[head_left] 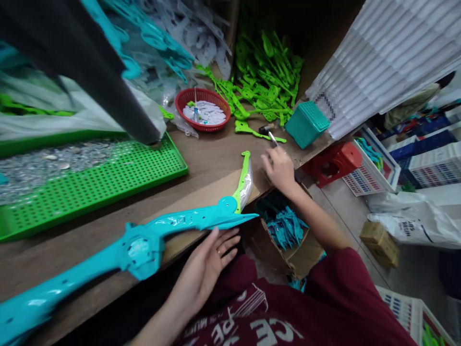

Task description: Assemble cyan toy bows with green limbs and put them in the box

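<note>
A long turquoise plastic toy piece (pixel 140 252), shaped like a weapon, lies along the front of the workbench. At its right end, a bright green arm (pixel 245 175) with a clear strip sticks up from a round turquoise joint. Below the pointed turquoise tip is my left hand (pixel 207 264), palm turned up and fingers apart; its thumb is at the piece's lower edge. My right hand (pixel 280 167) is closed around a small hammer (pixel 272 138) with a dark head and shiny shaft. The hammer head rests by a loose green part (pixel 248 129).
A green perforated tray (pixel 154 168) of small metal pieces stands left. Behind are a red basket (pixel 219 124) of white pieces and piled green parts (pixel 266 81). A teal basket (pixel 306 126) sits at the bench's right. Below is a cardboard box (pixel 264 240) of turquoise parts.
</note>
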The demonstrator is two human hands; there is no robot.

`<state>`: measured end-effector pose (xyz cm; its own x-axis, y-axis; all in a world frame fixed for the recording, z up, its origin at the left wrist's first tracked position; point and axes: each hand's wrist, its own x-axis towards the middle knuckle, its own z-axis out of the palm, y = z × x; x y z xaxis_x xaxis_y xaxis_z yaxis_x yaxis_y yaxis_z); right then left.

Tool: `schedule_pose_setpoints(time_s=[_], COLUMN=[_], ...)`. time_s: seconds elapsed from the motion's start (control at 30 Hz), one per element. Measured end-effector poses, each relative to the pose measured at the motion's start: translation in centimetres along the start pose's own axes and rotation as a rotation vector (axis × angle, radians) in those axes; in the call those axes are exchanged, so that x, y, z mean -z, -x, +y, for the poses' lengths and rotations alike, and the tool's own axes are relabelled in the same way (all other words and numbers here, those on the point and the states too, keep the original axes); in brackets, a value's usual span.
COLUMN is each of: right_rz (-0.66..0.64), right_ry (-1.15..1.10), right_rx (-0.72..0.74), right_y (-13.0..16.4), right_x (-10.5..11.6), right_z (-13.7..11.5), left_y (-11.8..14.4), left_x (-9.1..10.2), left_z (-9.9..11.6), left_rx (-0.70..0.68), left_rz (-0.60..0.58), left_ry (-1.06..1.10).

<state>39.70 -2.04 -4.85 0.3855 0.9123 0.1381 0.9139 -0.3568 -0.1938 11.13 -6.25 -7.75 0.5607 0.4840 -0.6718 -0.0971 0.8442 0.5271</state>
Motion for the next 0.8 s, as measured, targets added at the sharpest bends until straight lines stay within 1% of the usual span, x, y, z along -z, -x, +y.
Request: schedule_pose_setpoints(time_s=[0.03, 0.07, 0.13, 0.2, 0.23, 0.3, 0.37, 0.4, 0.43, 0.53, 0.57, 0.6, 0.7, 0.73, 0.8], right_rz=[-0.03, -0.057, -0.083, -0.098, -0.149, -0.355, -0.564, -0.605, -0.579, -0.337, -0.285, -0.271, -0.371, -0.386, -0.346], right_ry=[-0.09, -0.181, -0.377, -0.651, -0.826, -1.189, -1.462, -1.55, -1.614, -1.716, -1.726, -1.724, -1.685, -1.676, -1.678], right_rx=[-0.029, -0.058, -0.124, -0.247, -0.322, -0.437, -0.444, -0.426, -0.418, -0.452, -0.459, -0.454, -0.428, -0.432, -0.453], right_y=[0.7, 1.3, 2.2, 2.6, 2.8, 3.2, 4.1, 4.7, 5.3, 7.1, 7.5, 7.6, 7.2, 6.9, 6.6], right_x=[-0.6, -1.2, -2.1, -2.4, -2.3, -1.7, -1.1, -0.9, -0.7, -0.5, -0.5, -0.4, -0.2, -0.1, 0.0], right_z=[-1.2, -2.3, -3.8, -4.3, -4.4, -4.3, -4.5, -4.8, -5.1, -6.2, -6.5, -6.6, -6.7, -6.9, -7.4], left_y=[-0.5, -0.9, -1.4, -1.1, -0.7, 0.3, 1.3, 1.6, 1.9, 2.1, 2.1, 2.1, 2.3, 2.3, 2.2], left_x=[-1.1, -2.0, -3.3, -3.7, -3.6, -3.1, -2.6, -2.5, -2.5, -2.7, -2.8, -2.9, -3.0, -3.0, -2.9], left_z=[0.7, 1.3, 2.2, 2.1, 1.8, 0.9, 0.2, 0.0, -0.2, -0.1, 0.0, 0.1, 0.1, 0.1, 0.3], left_rx=[0.104, 0.162, 0.188, 0.141, 0.103, 0.015, -0.068, -0.099, -0.123, -0.158, -0.165, -0.166, -0.136, -0.129, -0.152], left_rz=[0.027, 0.055, 0.114, 0.147, 0.148, 0.121, 0.106, 0.111, 0.12, 0.135, 0.133, 0.128, 0.089, 0.078, 0.074], left_ry=[0.137, 0.229, 0.308, 0.29, 0.259, 0.175, 0.12, 0.11, 0.112, 0.138, 0.143, 0.147, 0.174, 0.187, 0.213])
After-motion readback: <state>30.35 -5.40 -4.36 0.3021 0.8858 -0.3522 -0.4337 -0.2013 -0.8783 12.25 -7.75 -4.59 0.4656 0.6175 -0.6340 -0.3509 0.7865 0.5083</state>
